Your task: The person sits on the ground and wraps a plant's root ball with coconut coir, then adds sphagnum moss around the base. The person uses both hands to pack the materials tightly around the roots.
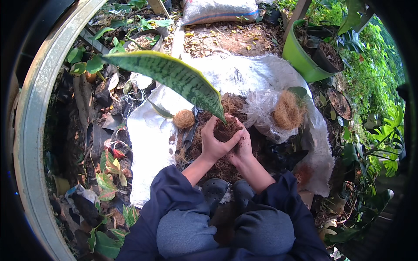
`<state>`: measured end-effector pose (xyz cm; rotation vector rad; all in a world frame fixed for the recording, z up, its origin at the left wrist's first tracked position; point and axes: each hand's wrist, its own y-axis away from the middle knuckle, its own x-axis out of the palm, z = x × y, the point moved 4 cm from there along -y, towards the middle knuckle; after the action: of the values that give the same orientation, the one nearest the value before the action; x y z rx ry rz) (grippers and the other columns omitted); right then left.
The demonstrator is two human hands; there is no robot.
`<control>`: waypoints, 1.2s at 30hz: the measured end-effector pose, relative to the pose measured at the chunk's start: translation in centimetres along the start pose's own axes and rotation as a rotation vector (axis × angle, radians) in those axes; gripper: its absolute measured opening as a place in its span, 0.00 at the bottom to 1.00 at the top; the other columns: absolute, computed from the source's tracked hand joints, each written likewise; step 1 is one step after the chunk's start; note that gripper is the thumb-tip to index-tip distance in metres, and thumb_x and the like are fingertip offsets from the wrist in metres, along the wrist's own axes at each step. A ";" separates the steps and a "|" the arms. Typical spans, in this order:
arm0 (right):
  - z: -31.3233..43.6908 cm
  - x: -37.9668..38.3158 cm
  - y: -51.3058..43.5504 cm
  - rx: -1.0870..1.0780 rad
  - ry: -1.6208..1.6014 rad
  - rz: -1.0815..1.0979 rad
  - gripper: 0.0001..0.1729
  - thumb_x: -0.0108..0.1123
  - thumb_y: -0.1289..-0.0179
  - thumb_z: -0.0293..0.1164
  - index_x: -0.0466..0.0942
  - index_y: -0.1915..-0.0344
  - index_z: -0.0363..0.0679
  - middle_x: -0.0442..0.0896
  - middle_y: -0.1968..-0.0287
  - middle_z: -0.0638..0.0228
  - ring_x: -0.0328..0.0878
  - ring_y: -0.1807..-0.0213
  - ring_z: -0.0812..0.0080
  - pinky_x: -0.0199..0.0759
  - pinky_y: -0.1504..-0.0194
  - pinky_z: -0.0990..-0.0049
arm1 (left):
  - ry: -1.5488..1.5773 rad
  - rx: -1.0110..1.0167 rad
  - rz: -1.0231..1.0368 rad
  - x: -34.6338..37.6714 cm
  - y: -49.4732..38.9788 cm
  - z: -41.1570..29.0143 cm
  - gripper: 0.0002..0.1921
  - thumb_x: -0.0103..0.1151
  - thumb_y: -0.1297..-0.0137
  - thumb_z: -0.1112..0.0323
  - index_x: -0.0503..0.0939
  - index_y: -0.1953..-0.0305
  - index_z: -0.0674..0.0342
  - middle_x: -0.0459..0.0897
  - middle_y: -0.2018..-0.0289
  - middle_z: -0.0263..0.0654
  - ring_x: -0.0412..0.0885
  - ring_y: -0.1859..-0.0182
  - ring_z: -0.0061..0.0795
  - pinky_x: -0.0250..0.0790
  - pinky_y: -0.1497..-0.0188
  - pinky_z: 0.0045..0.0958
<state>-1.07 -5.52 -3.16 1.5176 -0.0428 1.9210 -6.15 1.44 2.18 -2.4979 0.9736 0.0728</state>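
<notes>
My left hand [214, 140] and my right hand [242, 143] are cupped together around a ball of brown coir and soil [227, 129]. A snake plant leaf [183, 76], banded green with a yellow edge, rises from the ball and leans to the upper left. Left of my hands lies a fibre-wrapped ball [184, 119] with a small leaf beside it. To the right, a tuft of tan coconut fibre [288, 111] rests against a clear plastic bag [264, 122]. Loose fibre and dark soil lie under my hands.
A white woven sack [153, 130] is spread on the ground beneath everything. A green pot [302, 55] stands at the upper right, a filled sack [220, 11] at the top. Potted plants and foliage line both sides. A curved-looking metal rail [31, 130] runs along the left.
</notes>
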 end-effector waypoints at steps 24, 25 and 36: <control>3.0 -0.4 0.7 0.267 0.112 -0.042 0.20 0.49 0.29 0.42 0.76 0.45 0.43 0.83 0.49 0.64 0.81 0.49 0.65 0.76 0.45 0.62 | -0.019 0.270 0.447 -1.2 -2.2 -1.3 0.39 0.80 0.60 0.56 0.74 0.45 0.64 0.77 0.44 0.44 0.76 0.43 0.41 0.65 0.38 0.37; 3.1 -0.5 0.6 0.234 0.112 -0.081 0.20 0.50 0.30 0.42 0.76 0.46 0.43 0.83 0.50 0.64 0.81 0.49 0.65 0.76 0.44 0.62 | -0.041 0.268 0.400 -1.3 -2.1 -1.4 0.40 0.80 0.60 0.56 0.73 0.44 0.64 0.76 0.43 0.45 0.76 0.42 0.42 0.65 0.38 0.38; 1.6 -1.3 1.0 0.206 0.007 -0.048 0.20 0.43 0.31 0.42 0.77 0.53 0.41 0.83 0.55 0.62 0.81 0.54 0.65 0.76 0.47 0.65 | 0.000 0.072 0.148 0.3 -0.2 -1.4 0.24 0.75 0.52 0.68 0.74 0.55 0.64 0.78 0.60 0.38 0.78 0.56 0.28 0.70 0.50 0.29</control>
<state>-0.15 -7.55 -3.38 1.6291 0.1997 1.9405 -5.96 0.79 3.43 -2.3579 1.1401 0.0833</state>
